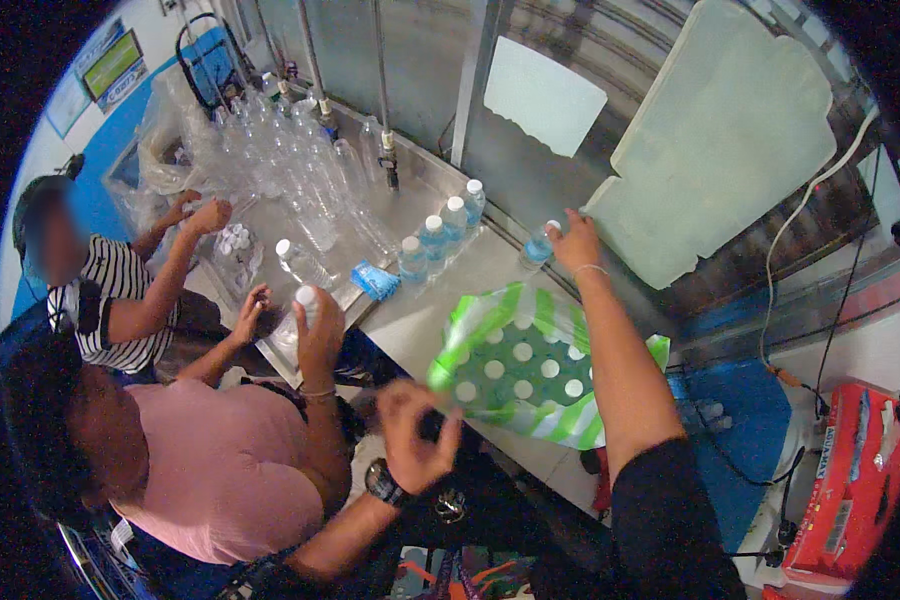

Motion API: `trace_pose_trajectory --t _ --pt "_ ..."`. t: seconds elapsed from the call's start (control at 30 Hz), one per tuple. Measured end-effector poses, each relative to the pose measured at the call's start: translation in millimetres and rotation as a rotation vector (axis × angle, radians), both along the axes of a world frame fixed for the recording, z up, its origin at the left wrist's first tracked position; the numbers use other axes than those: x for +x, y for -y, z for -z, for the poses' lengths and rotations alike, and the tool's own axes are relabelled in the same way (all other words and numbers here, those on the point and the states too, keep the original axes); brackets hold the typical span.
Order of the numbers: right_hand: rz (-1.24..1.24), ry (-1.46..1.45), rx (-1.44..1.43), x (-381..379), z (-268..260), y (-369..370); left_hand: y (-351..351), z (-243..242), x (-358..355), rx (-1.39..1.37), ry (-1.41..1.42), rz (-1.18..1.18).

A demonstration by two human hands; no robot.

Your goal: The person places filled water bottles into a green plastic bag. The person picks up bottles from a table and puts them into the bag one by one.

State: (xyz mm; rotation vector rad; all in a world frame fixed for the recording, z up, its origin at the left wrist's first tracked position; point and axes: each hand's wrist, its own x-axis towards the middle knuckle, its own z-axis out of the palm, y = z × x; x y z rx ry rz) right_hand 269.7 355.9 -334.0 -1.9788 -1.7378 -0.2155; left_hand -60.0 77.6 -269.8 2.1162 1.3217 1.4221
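Note:
My right hand (576,244) has its fingers around the top of a small clear plastic bottle (537,251) with a white cap and a blue label. That bottle stands at the back of the metal counter, near the glass. My left hand (418,439), wearing a black watch, is raised by the counter's front edge. Its fingers are curled and blurred, close to the left rim of a green-and-white plastic bag (525,371). Striped edges surround the bag's white-dotted middle, and my right forearm hides part of it. Several capped, labelled bottles (435,238) stand in a row left of the bag.
A co-worker in pink holds a white-capped bottle (306,300). Another person in stripes reaches toward clear plastic bags (169,150). Many clear bottles (300,165) lie in the metal basin, near a blue packet of labels (375,280) and white caps (234,240). Filling pipes (388,142) hang above.

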Motion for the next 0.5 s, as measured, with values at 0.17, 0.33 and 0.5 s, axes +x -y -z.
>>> trace_pose_trajectory --t 0.17,0.33,0.5 --pt "-0.082 -0.123 -0.205 -11.0 40.7 -19.0 20.9 13.4 27.8 -0.137 -0.430 0.570" --pt "-0.114 -0.274 -0.237 -14.7 3.9 7.4 1.5 37.7 54.3 -0.354 -0.780 0.415" --pt "-0.192 -0.511 0.163 -49.1 -114.4 131.3 3.4 46.9 34.8 -0.423 -0.783 0.522"
